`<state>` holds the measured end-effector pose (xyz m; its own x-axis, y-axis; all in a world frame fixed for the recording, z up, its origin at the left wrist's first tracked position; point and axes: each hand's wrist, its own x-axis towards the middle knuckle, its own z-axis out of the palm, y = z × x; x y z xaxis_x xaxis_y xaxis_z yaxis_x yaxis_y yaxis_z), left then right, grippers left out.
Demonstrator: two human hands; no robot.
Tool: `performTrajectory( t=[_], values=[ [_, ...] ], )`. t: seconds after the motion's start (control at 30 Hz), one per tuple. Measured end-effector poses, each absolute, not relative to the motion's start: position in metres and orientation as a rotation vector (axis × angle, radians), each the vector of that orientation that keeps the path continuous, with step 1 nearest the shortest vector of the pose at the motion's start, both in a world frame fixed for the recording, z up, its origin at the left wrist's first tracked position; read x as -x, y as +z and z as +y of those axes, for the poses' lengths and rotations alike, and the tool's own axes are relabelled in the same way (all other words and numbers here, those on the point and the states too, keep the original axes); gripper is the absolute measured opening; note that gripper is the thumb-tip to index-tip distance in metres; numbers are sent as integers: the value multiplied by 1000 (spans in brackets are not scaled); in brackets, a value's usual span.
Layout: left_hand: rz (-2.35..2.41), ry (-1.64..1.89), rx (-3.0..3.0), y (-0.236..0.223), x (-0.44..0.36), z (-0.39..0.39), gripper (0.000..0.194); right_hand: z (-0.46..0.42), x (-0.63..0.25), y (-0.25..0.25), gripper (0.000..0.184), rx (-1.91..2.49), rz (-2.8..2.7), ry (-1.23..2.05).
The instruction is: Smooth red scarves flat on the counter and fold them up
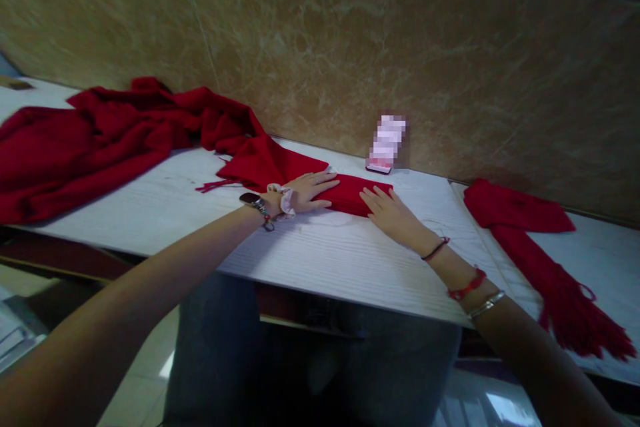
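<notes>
A red scarf [345,195], folded into a flat strip, lies on the white table in front of me. My left hand [307,192] rests flat on its left part, fingers stretched out. At the strip's right end my right hand [393,213] lies with fingers extended, the tips on the cloth. Left of the strip a pointed flap of red cloth spreads out, with a few fringe strands [220,185] at its edge. It meets a large crumpled heap of red fabric [125,123]; I cannot tell whether they are one piece.
A phone [387,143] with a lit, blurred screen leans against the marbled wall [320,47]. Another red scarf [530,247] with a long fringe lies folded at the right, its fringe near the front edge of the white table [300,260]. A small brown object [15,83] sits far left.
</notes>
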<state>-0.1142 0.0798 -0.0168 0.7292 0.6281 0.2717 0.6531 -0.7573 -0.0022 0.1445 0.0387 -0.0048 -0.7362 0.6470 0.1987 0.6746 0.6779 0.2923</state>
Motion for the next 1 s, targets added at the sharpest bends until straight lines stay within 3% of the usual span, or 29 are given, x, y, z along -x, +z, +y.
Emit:
performTrajectory(
  t=[0.23,0.37,0.57,0.7,0.8,0.9,1.0],
  values=[
    [-1032,-282,2855,-4,96,71,47,46,-217,-7,46,1206,-2797,-607],
    [-1087,-219,2794,0,97,67,44,48,-249,9,43,1329,-2774,-431],
    [-1142,-297,2654,3,112,59,46,49,-202,34,38,1146,-2687,-238],
    [-1312,-569,2568,-2,143,62,57,55,-156,33,39,1032,-2736,-231],
    [-1688,-937,2494,-12,172,72,67,62,-140,27,51,979,-2794,-197],
    [-2063,-1191,2661,-18,186,77,85,66,-139,16,59,1014,-2832,-131],
    [-2104,-1467,2906,-10,177,71,96,65,-146,4,56,1031,-2804,-95]
  ],
)
